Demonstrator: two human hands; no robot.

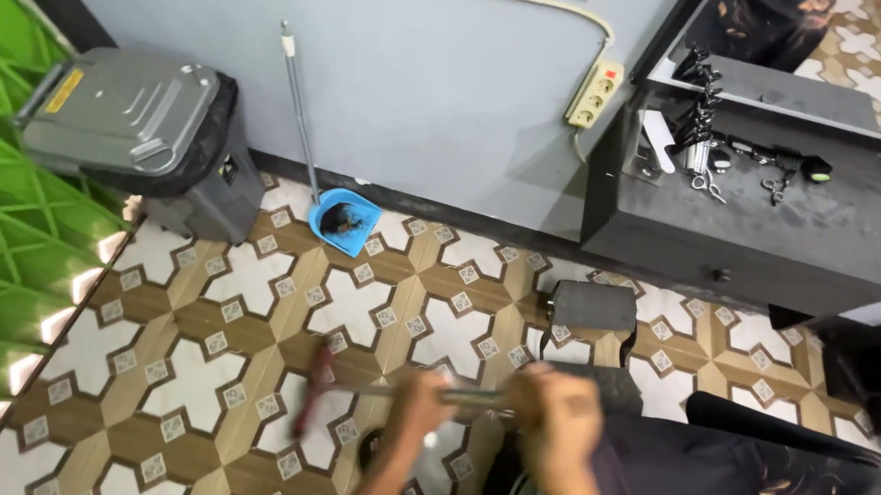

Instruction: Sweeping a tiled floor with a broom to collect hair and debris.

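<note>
- At the bottom middle of the frame we see our two hands, both blurry.
- Our right hand (559, 411) is wrapped tight around the broom (313, 390) stick.
- Our left hand (420, 405) is closed around the same stick, just beside the right one.
- The stick runs left from our hands, low over the floor (208, 376).
- The dark red broom head sits on the floor at the lower left middle, well apart from our hands.
- A dark cape (727, 458) fills the bottom right corner.
- Just above our hands we see a grey footrest (592, 308).
- Farther up, in the middle, a blue dustpan (345, 220) stands against the wall (423, 70), with dark hair in it.
- Its long pole leans up the wall.
- In the upper left a grey bin (144, 142) stands with its lid shut.
- At the upper right a dark counter (757, 234) holds scissors (779, 185) and combs.
- A white power strip (595, 94) hangs on the wall beside the counter.
</note>
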